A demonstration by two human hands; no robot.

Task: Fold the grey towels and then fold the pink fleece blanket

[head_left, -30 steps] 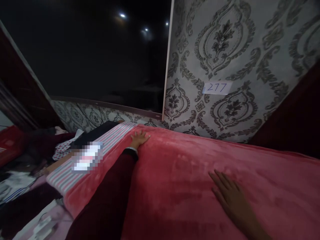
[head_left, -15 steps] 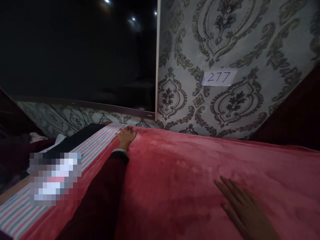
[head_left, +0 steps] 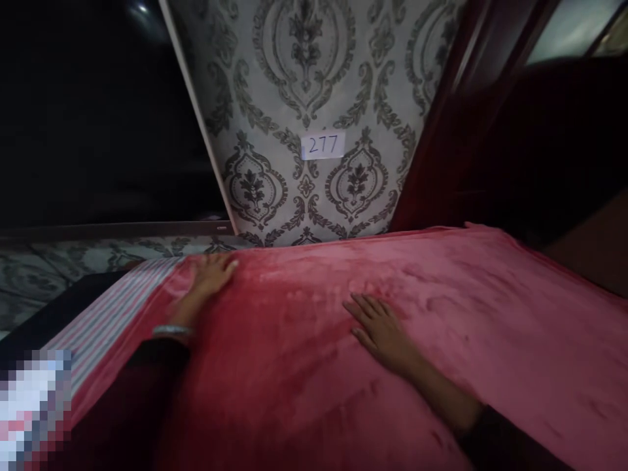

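Note:
A plush red-pink blanket (head_left: pixel 304 353) is spread out flat in front of me, its pile showing lighter and darker patches. My left hand (head_left: pixel 212 275) lies near its far left part with fingers spread; motion blurs it a little. A bracelet (head_left: pixel 171 330) circles that wrist. Further right, my right hand (head_left: pixel 385 330) rests palm down on the blanket, fingers stretched out. Neither hand holds anything. Along the blanket's left edge runs a striped cloth (head_left: pixel 115 307) in white, grey and pink.
A large dark screen (head_left: pixel 98 118) stands at the back left. Behind the blanket is a patterned wall (head_left: pixel 304 78) bearing a paper label (head_left: pixel 322 145) marked 277. Dark red furniture (head_left: pixel 456 144) rises at the right. Something pixelated (head_left: pixel 29 405) covers the lower left corner.
The view has swung right, bringing the dark red furniture and more blanket into sight. My right hand has moved forward across the blanket, and my left hand has turned slightly near the far edge.

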